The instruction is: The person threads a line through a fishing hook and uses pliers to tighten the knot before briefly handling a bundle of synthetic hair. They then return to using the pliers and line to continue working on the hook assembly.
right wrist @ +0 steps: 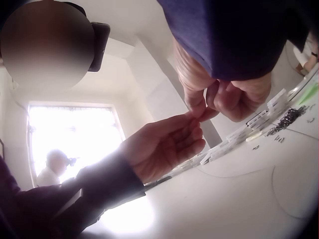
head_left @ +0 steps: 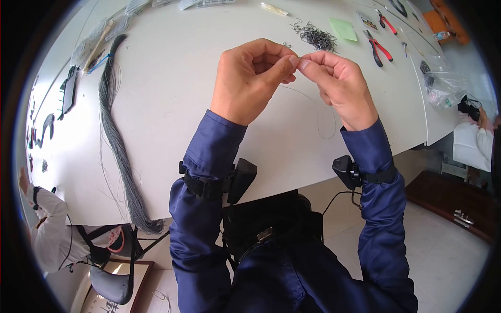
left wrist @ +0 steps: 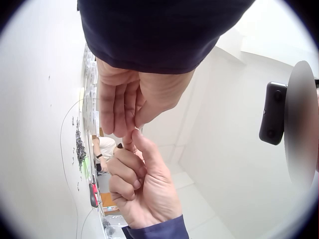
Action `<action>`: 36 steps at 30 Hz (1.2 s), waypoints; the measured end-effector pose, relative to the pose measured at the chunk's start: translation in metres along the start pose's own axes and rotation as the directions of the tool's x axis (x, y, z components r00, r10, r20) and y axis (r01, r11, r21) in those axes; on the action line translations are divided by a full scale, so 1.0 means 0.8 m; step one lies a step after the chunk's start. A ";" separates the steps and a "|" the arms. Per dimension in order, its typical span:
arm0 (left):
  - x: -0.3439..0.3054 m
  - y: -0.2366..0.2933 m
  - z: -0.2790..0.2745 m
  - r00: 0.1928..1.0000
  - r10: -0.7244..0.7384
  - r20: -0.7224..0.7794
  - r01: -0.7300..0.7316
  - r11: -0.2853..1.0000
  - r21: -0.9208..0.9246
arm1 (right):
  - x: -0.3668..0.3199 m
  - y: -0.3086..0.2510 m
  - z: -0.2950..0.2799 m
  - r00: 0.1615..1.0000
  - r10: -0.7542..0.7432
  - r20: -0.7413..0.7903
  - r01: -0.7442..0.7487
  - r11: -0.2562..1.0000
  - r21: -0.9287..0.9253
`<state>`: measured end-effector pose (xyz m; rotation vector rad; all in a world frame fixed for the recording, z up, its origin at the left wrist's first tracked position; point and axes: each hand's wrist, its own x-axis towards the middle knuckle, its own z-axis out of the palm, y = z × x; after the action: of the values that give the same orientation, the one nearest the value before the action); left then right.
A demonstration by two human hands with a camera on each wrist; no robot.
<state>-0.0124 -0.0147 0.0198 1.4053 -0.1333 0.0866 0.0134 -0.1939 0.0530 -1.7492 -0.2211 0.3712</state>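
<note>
Both hands meet fingertip to fingertip over the white table. My left hand pinches between thumb and forefinger, its other fingers loosely bent. Close against it, my right hand also pinches with thumb and forefinger, the rest curled in. A thin dark line loops below the hands, and in the left wrist view the same line arcs beside them. What lies right between the fingertips is hidden; I cannot tell if a hook is there. Just beyond the hands lies a pile of small dark hooks.
A long hank of grey line lies at the left, tied with a blue band. Red-handled pliers, a green paper and a small compartment box lie at the far right. Another person sits at the left.
</note>
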 end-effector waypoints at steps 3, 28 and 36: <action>0.000 0.001 0.001 1.000 -0.004 -0.010 0.004 1.000 0.014 | -0.003 -0.001 0.005 0.999 -0.023 -0.035 0.022 0.999 -0.030; -0.001 -0.006 0.006 0.990 0.118 -0.079 -0.094 0.961 0.260 | -0.022 -0.024 0.012 0.933 -0.356 -0.047 0.252 0.742 -0.621; -0.003 -0.004 0.009 0.994 0.111 -0.016 -0.102 0.956 0.276 | -0.008 -0.024 -0.008 0.958 -0.288 0.020 0.255 0.811 -0.526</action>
<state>-0.0144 -0.0221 0.0175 1.6730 -0.1761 0.2237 0.0114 -0.1981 0.0737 -2.2264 -0.5668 0.0401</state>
